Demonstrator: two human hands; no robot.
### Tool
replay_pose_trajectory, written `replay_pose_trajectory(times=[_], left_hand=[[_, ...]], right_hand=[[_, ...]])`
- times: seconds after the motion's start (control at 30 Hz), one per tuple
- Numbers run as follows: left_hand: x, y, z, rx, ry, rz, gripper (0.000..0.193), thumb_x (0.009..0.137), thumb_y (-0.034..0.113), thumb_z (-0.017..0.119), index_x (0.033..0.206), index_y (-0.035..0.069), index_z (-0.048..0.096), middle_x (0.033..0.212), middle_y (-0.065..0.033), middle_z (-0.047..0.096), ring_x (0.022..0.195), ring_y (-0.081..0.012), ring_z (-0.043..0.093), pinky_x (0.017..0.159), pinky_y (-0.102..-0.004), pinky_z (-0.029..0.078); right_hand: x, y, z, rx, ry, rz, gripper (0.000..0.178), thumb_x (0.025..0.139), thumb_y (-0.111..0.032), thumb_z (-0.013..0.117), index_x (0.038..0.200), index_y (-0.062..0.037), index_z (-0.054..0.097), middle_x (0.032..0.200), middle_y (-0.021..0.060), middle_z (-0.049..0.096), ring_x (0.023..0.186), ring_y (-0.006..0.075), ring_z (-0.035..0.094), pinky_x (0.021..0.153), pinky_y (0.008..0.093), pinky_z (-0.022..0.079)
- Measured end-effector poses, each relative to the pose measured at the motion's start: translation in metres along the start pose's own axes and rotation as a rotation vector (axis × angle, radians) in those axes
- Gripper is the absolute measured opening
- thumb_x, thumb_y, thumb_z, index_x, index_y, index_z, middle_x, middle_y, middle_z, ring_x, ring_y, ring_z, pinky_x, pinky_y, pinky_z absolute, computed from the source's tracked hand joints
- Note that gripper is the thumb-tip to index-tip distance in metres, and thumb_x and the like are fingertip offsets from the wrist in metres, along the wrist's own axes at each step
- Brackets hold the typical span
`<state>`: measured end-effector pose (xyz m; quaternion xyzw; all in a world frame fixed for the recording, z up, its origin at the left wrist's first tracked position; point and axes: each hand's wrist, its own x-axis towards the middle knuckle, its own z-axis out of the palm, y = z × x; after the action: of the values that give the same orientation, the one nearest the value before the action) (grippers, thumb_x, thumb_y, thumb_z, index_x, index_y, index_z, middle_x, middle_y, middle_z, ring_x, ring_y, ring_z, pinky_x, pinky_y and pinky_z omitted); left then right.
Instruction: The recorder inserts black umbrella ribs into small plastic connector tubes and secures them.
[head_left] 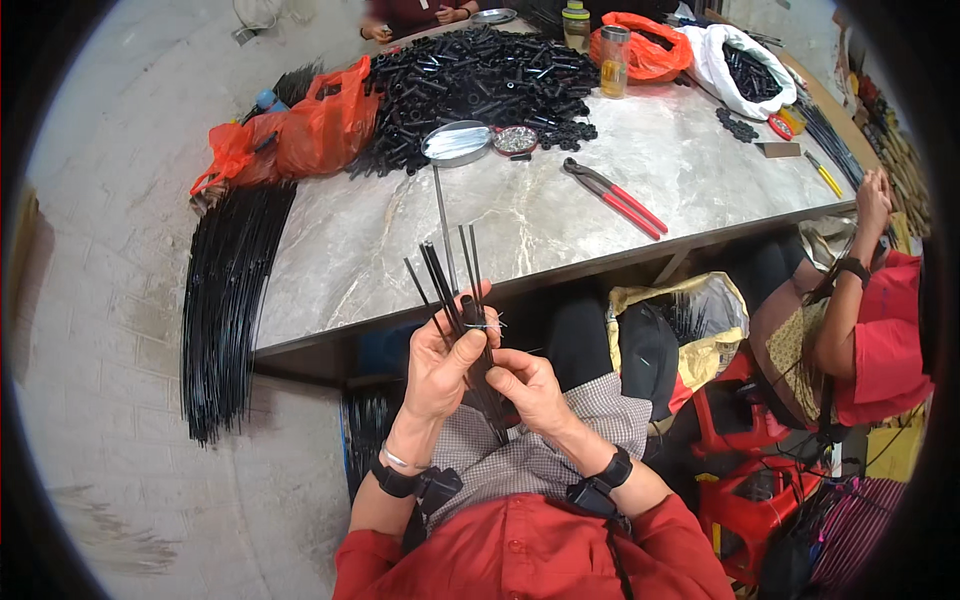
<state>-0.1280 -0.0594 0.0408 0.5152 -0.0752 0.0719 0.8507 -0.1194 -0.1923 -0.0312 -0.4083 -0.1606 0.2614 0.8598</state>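
Note:
Above my lap I hold a bundle of thin black rods [435, 275] that fan out upward around a dark tubular piece. A thin pale wire [487, 326] loops round this piece, with its ends sticking out. My left hand [438, 375] is closed on the bundle, thumb pressed just below the wire. Lower down, my right hand [530, 390] pinches the bundle between thumb and fingers. The rods' lower ends point down toward my checked cloth [470, 455]. A longer grey rod [443, 215] rises behind my fingers toward the table. My fingers partly hide the tube.
The marbled table [340, 270] carries a large heap of black tubular parts [475, 85], red-handled pincers [620, 200], a metal dish of pale wires [458, 145] and a bowl of small parts [515, 140]. Long black rods [225, 310] overhang its left edge. A co-worker's arm [845, 300] is at right.

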Motion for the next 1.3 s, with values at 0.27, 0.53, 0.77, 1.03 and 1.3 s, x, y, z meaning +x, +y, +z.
replay_pose_trajectory(times=[0.27,0.53,0.77,1.03,1.3], left_hand=[[-0.041,0.016,0.01,0.088,-0.004,0.116,0.048,0.09,0.016,0.064,0.131,-0.003,0.048,0.092,-0.0073,0.057,0.083,-0.0144,0.053,0.075,-0.0266,0.046],[-0.052,0.009,0.024,0.066,-0.093,0.17,0.046,0.095,0.024,0.057,0.133,0.003,0.04,0.09,-0.0042,0.048,0.083,-0.0153,0.047,0.071,-0.0333,0.046],[-0.064,0.006,0.032,0.156,-0.11,0.223,0.062,0.093,0.047,0.051,0.138,0.008,0.033,0.067,0.0002,0.037,0.052,-0.0088,0.038,0.049,-0.0239,0.037],[-0.047,0.054,0.03,0.399,0.361,0.518,0.066,0.087,0.06,0.051,0.128,0.009,0.042,0.062,0.0041,0.025,0.051,-0.006,0.022,0.045,-0.0224,0.019],[-0.071,0.138,-0.016,0.456,0.723,0.872,0.07,0.089,0.065,0.039,0.122,0.004,0.05,0.062,0.0027,0.024,0.051,-0.0087,0.022,0.045,-0.0229,0.019]], right_hand=[[-0.017,0.006,0.016,-0.195,-0.127,-0.072,0.029,0.094,-0.023,0.059,0.104,0.0045,0.063,0.088,0.0026,0.064,0.079,0.0093,0.059,0.073,0.0244,0.049],[-0.034,0.027,0.021,-0.285,-0.163,-0.121,0.044,0.1,-0.036,0.039,0.071,-0.0047,0.051,0.061,0.0012,0.048,0.056,0.0108,0.046,0.052,0.0261,0.038],[-0.038,0.04,0.029,-0.268,-0.203,-0.299,0.055,0.098,-0.052,0.039,0.075,-0.0037,0.052,0.061,0.0006,0.043,0.055,0.0119,0.045,0.05,0.0261,0.038],[-0.056,-0.065,-0.028,-0.642,0.033,-0.362,0.031,0.082,-0.013,0.068,0.108,0.001,0.06,0.087,0.0089,0.067,0.083,0.0183,0.066,0.077,0.0301,0.053],[-0.188,-0.101,-0.182,-0.682,0.573,0.131,0.027,0.094,-0.026,0.058,0.097,-0.0005,0.065,0.075,0.0031,0.064,0.064,0.0095,0.06,0.058,0.0221,0.049]])
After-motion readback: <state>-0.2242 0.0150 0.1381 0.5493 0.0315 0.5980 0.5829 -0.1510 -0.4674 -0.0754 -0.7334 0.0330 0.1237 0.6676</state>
